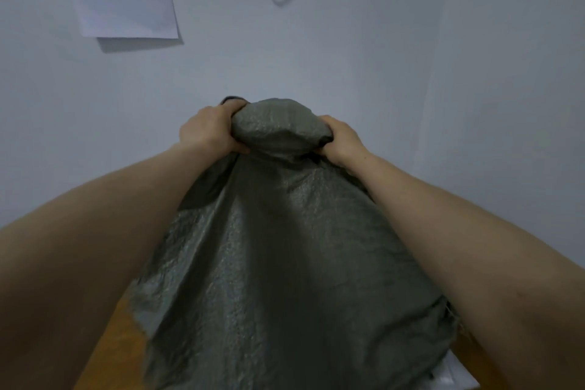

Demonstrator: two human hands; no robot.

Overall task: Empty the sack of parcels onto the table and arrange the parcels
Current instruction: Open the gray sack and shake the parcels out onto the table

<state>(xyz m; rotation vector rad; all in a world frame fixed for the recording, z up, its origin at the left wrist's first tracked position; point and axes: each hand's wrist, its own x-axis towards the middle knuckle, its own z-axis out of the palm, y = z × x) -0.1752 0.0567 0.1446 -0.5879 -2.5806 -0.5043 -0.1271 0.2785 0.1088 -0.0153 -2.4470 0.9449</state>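
Both of our hands are clenched on the bunched upper end of the grey woven sack (285, 247). The left hand (209, 133) has its fingers curled into one corner at the middle of the frame. The right hand (340, 141) grasps the other corner just beside it, with a hump of fabric raised between them. From that grip the sack hangs and spreads wide toward the bottom of the frame, its frayed hem low over the wooden table (107, 342), which shows only as a sliver at the lower left. We judge that we are holding the closed end up so the mouth points down. A white patch (456, 374) peeps out under the hem at the lower right; it may be a parcel, but we cannot tell. To do this well we should hold the two corners level and well clenched. We should lift straight up and shake in short jerks, so nothing lodges in the folds. The mouth should stay over the table, not past its edge.
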